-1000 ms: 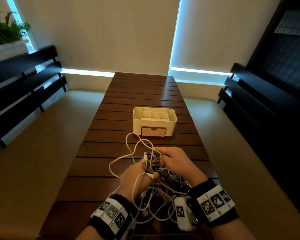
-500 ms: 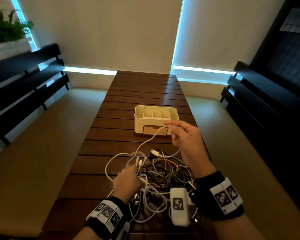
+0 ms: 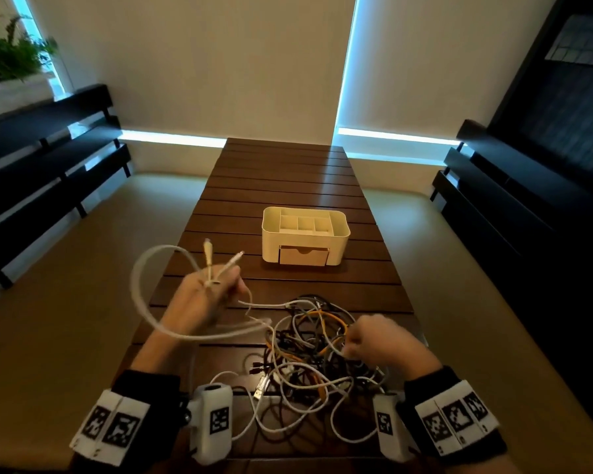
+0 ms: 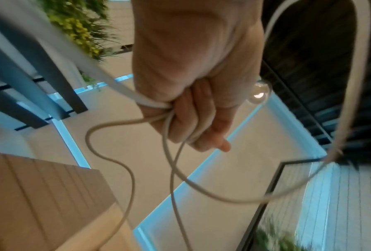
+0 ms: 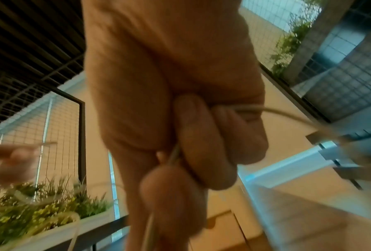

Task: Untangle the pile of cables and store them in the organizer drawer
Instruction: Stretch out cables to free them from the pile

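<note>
A tangle of white, black, grey and orange cables (image 3: 317,350) lies on the near part of the slatted wooden table (image 3: 288,179). My left hand (image 3: 202,302) is raised left of the pile and grips a white cable (image 3: 141,302) that loops out to the left, two plugs sticking up from the fist; the left wrist view shows its fingers (image 4: 199,118) curled round the cable (image 4: 124,90). My right hand (image 3: 374,336) sits low at the pile's right edge, its fingers (image 5: 201,144) curled round a thin cable (image 5: 283,112). The cream organizer (image 3: 305,234) stands farther back, its wooden drawer (image 3: 303,256) shut.
Dark benches (image 3: 42,159) run along both sides of the table, with a planter (image 3: 7,63) at the far left. A loose USB plug (image 3: 261,388) lies at the pile's near edge. Bare slats lie between pile and organizer.
My left hand has lifted out of the pile up and to the left, carrying the white cable loop. My right hand has dropped from near the organizer back down to the pile's right side.
</note>
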Demonstrator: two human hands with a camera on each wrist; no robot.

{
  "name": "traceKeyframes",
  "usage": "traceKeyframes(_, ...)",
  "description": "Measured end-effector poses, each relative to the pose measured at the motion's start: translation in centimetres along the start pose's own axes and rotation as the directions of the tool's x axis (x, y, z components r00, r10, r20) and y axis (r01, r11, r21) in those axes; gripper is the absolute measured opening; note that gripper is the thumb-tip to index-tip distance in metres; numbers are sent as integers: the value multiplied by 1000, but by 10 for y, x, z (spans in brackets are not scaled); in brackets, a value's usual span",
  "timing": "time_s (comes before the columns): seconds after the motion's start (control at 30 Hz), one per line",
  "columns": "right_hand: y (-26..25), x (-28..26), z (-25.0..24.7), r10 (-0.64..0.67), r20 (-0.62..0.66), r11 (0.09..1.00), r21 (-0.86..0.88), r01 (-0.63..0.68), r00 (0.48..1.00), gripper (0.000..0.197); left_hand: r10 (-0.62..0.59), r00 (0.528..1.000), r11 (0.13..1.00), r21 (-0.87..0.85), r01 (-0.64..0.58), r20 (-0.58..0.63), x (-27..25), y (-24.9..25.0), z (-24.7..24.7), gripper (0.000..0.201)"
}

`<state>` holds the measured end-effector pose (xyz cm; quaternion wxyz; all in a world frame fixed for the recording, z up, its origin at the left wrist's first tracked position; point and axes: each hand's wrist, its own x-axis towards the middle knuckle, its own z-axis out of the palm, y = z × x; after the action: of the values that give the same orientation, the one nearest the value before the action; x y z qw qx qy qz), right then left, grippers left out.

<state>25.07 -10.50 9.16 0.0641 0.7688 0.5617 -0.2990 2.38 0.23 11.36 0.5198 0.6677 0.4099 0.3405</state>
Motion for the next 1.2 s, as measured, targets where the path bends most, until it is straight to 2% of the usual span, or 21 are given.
traceKeyframes(0.07, 2, -3, 12, -65, 217, 996, -44, 76, 974, 25, 20, 1000, 976, -215, -20, 1, -8, 17, -7, 38)
traceKeyframes(0.1, 1, -5, 18, -74, 285, 994, -55, 93, 956, 28, 39, 999, 954, -298, -28, 33, -12, 24, -11, 38)
traceKeyframes(0.17, -1, -10, 18, -84, 266, 992, -71, 106, 960, 32, 87, 983, 938, -347, -25, 164, -19, 31, -15, 36)
traceKeyframes(0.27, -5, -20, -1, -128, 93, 990, -55, 133, 987, 42, 142, 894, 986, -143, -88, 426, -29, 41, -18, 13)
traceKeyframes(0.33, -11, -27, -15, -163, -56, 987, -10, 163, 985, 53, 89, 833, 987, 63, -147, 546, -32, 45, -19, 26)
traceKeyframes(0.37, -16, -30, -21, -171, -164, 984, 30, 178, 972, 54, 50, 821, 960, 200, -198, 569, -33, 47, -18, 34)
traceKeyframes(0.43, -26, -32, -26, -152, -416, 960, 153, 234, 897, 40, 16, 847, 834, 460, -304, 531, -33, 47, -16, 44)
traceKeyframes(0.5, -34, -32, -26, -32, -608, 911, 309, 274, 793, 21, 6, 873, 751, 574, -326, 488, -34, 50, -11, 47)
traceKeyframes(0.57, -43, -32, -24, 65, -717, 852, 402, 335, 694, 20, 2, 886, 745, 590, -311, 464, -33, 49, -6, 47)
traceKeyframes(0.6, -49, -33, -23, 59, -745, 806, 428, 408, 665, 19, -3, 888, 751, 587, -301, 460, -33, 49, -6, 48)
traceKeyframes(0.63, -54, -36, -23, 14, -750, 741, 452, 497, 661, 17, 7, 887, 767, 567, -301, 461, -32, 48, -7, 48)
traceKeyframes(0.7, -64, -41, -19, -180, -671, 620, 490, 613, 719, 29, 83, 885, 839, 447, -310, 458, -30, 47, -6, 38)
traceKeyframes(0.77, -73, -40, -12, -393, -525, 545, 528, 651, 755, 54, 193, 906, 952, 151, -265, 376, -34, 49, 0, 22)
traceKeyframes(0.8, -78, -38, -8, -470, -457, 506, 561, 655, 755, 61, 203, 928, 978, -27, -204, 312, -36, 51, 5, 20)
traceKeyframes(0.83, -83, -35, -3, -518, -401, 482, 593, 645, 756, 65, 201, 945, 970, -190, -154, 260, -37, 52, 11, 24)
traceKeyframes(0.9, -95, -27, 12, -564, -327, 510, 584, 631, 758, 61, 224, 951, 898, -425, -116, 214, -38, 54, 22, 32)
traceKeyframes(0.97, -106, -21, 27, -561, -298, 562, 548, 619, 773, 36, 237, 958, 801, -591, -97, 164, -35, 57, 25, 34)
traceKeyframes(1.03, -109, -19, 35, -572, -284, 609, 481, 630, 769, 12, 199, 978, 684, -723, -97, 57, -33, 60, 18, 33)
traceKeyframes(1.1, -102, -18, 36, -589, -222, 684, 376, 626, 777, 17, 194, 978, 595, -782, -183, -81, -30, 59, 2, 31)
traceKeyframes(1.2, -80, -17, 37, -555, -32, 785, 311, 536, 831, 23, 194, 946, 543, -775, -323, -258, -24, 55, -26, 29)
